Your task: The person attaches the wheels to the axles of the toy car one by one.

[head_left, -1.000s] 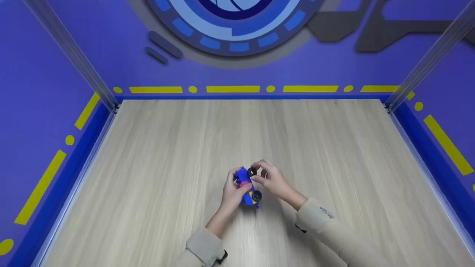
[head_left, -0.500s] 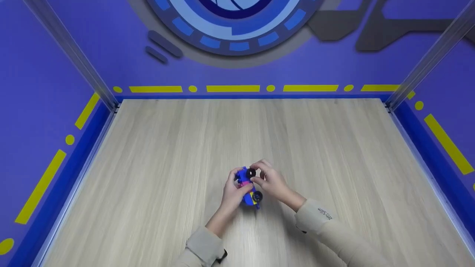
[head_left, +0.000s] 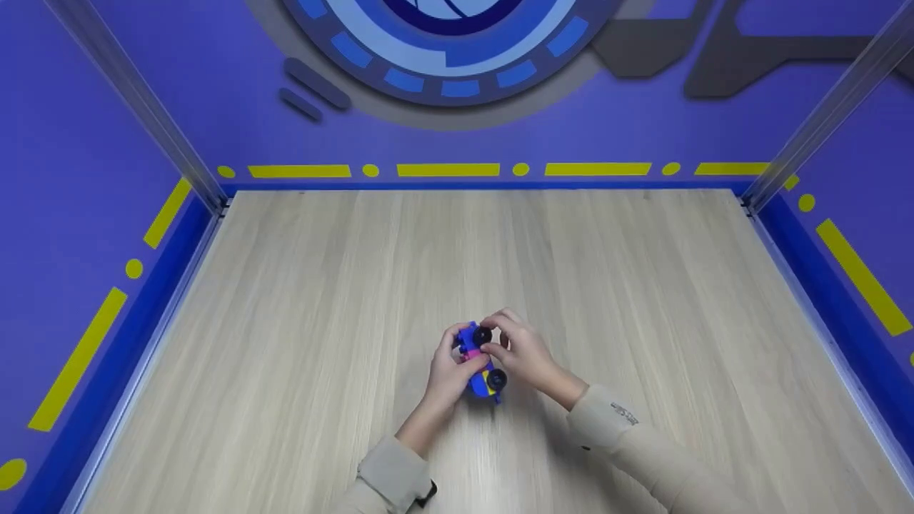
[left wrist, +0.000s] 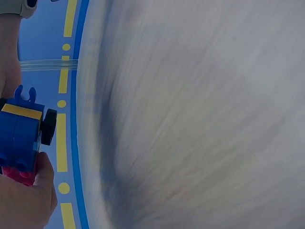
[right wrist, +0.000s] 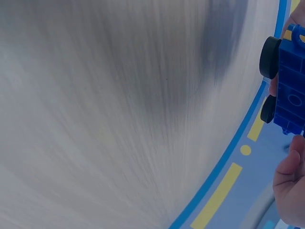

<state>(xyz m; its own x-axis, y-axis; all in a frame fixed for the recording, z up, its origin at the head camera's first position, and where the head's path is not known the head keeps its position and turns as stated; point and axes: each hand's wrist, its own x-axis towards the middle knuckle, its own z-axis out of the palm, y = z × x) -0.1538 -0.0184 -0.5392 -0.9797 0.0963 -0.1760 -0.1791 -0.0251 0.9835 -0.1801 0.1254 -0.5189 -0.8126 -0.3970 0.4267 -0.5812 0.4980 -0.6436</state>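
A small toy car of blue, pink and yellow building bricks (head_left: 479, 387) is held above the table. My left hand (head_left: 447, 373) grips it, thumb across the pink brick (left wrist: 18, 174). At the car's far end, my right hand (head_left: 526, 351) pinches a black wheel (head_left: 483, 336) between thumb and fingertips, right against the blue body. Another black wheel (head_left: 496, 379) sits on the same side at the near end. In the right wrist view, the blue underside (right wrist: 293, 98) shows with two black wheels along one edge. A blue clip (left wrist: 25, 94) sticks out of one end.
The wood-grain table (head_left: 321, 300) stretches around both hands. Blue-purple panels (head_left: 457, 150) with yellow dashes stand along its back and sides, with metal posts (head_left: 143, 107) in the corners.
My right hand and the pinched wheel have shifted slightly toward the car, and the pale spot at the wheel's middle has turned dark. My left hand keeps its grip almost unmoved.
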